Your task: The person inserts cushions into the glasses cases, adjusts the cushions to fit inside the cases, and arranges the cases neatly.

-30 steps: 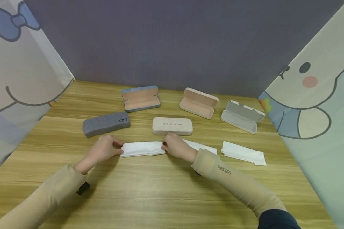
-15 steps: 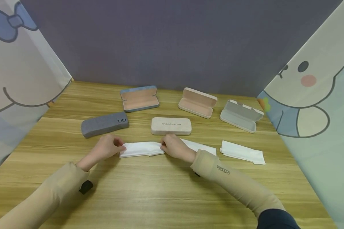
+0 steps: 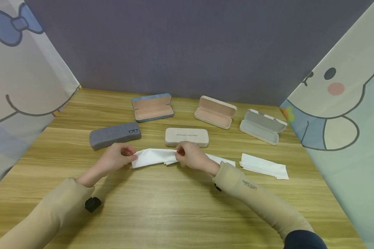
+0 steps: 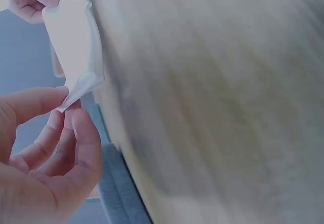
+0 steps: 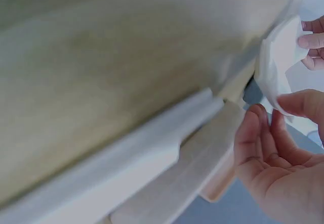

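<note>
Between both hands a folded white cloth (image 3: 152, 156) is held by its two ends, lifted a little off the table. My left hand (image 3: 116, 158) pinches its left end between thumb and fingers, as the left wrist view shows on the cloth's corner (image 4: 76, 89). The other end is pinched by my right hand (image 3: 192, 155), seen close in the right wrist view. Partly behind the right hand lies a second folded white cloth (image 3: 221, 159). Just beyond the hands are a closed grey glasses case (image 3: 115, 135) and a closed beige glasses case (image 3: 187, 137).
A third folded white cloth (image 3: 263, 166) lies to the right. Along the back stand three opened glasses cases: a blue one (image 3: 153, 112), a cream one (image 3: 212, 117) and a white-and-grey one (image 3: 260, 131). A grey panel (image 3: 180, 48) rises behind the wooden table (image 3: 149, 207).
The held cloth has come up off the table, its far edge higher and slightly bent. Both hands have risen a little with it. The cases and other cloths lie where they were.
</note>
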The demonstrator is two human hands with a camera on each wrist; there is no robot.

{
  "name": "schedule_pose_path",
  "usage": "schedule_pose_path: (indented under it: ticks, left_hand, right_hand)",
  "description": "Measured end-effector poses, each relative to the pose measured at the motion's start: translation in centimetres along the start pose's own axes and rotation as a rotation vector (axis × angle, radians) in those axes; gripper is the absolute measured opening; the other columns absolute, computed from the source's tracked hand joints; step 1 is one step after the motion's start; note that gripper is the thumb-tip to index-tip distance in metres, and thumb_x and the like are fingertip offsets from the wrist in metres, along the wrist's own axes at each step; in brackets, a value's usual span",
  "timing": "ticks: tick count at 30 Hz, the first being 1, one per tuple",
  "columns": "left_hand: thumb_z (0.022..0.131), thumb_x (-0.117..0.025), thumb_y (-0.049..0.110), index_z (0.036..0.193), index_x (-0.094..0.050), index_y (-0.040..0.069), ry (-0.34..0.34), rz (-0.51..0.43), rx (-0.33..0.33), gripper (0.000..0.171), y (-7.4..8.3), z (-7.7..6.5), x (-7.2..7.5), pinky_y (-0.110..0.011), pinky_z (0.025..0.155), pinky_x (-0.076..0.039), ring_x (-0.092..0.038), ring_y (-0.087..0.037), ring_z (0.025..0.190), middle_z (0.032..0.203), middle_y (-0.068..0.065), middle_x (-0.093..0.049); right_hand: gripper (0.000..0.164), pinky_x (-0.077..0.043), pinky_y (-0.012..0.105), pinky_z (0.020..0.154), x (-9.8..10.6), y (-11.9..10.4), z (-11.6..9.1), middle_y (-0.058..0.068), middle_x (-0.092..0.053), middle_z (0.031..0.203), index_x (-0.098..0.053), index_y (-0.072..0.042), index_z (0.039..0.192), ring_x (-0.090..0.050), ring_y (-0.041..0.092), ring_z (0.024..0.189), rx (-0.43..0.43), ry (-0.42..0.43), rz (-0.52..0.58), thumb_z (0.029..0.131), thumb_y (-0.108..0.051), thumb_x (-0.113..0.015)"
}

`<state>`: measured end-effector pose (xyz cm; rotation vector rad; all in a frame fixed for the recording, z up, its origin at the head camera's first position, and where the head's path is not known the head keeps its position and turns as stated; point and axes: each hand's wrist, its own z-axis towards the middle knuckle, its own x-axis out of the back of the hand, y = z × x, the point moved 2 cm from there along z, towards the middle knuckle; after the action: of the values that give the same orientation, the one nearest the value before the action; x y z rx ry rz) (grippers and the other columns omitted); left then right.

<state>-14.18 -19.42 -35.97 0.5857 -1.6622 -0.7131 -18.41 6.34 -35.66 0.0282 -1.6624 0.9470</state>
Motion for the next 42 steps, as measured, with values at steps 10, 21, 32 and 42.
schedule_pose_path:
  ticks: [10,21,32,42]
  left_hand:
    - [0.091,-0.065,0.024,0.104,-0.064,0.003,0.036,-0.053,0.016,0.025,2.6,-0.4,2.8,-0.029,0.065,-0.050,-0.057,-0.019,0.083,0.095,-0.010,-0.064]
    - [0.093,-0.063,0.027,0.115,-0.059,-0.001,0.074,-0.154,0.062,0.036,5.1,2.0,5.1,-0.018,0.070,-0.053,-0.061,-0.009,0.081,0.107,-0.012,-0.063]
    - [0.092,-0.064,0.026,0.115,-0.059,-0.004,0.155,-0.216,0.092,0.037,5.0,5.2,6.2,-0.019,0.069,-0.053,-0.060,-0.008,0.079,0.103,-0.007,-0.062]
    - [0.093,-0.062,0.020,0.114,-0.058,-0.004,0.221,-0.264,0.136,0.033,5.2,8.1,6.8,-0.021,0.072,-0.052,-0.057,-0.005,0.071,0.101,-0.007,-0.056]
  right_hand:
    - [0.011,-0.048,0.019,0.063,4.3,-1.0,0.2,0.014,-0.069,0.085,-0.065,0.003,0.091,-0.064,0.019,0.074,0.129,0.139,0.019,0.087,-0.006,-0.060]
    - [0.017,-0.052,0.030,0.070,8.2,-1.1,2.5,0.018,-0.070,0.087,-0.065,0.005,0.096,-0.065,0.024,0.077,0.154,0.136,0.010,0.090,-0.008,-0.057]
    - [0.020,-0.051,0.028,0.073,9.2,-0.1,6.9,0.020,-0.069,0.098,-0.065,0.006,0.100,-0.064,0.026,0.083,0.009,0.121,0.026,0.090,-0.010,-0.058]
    - [0.026,-0.051,0.036,0.085,10.1,0.7,10.4,0.018,-0.064,0.111,-0.063,0.004,0.112,-0.061,0.028,0.099,-0.111,0.072,0.022,0.094,-0.015,-0.057]
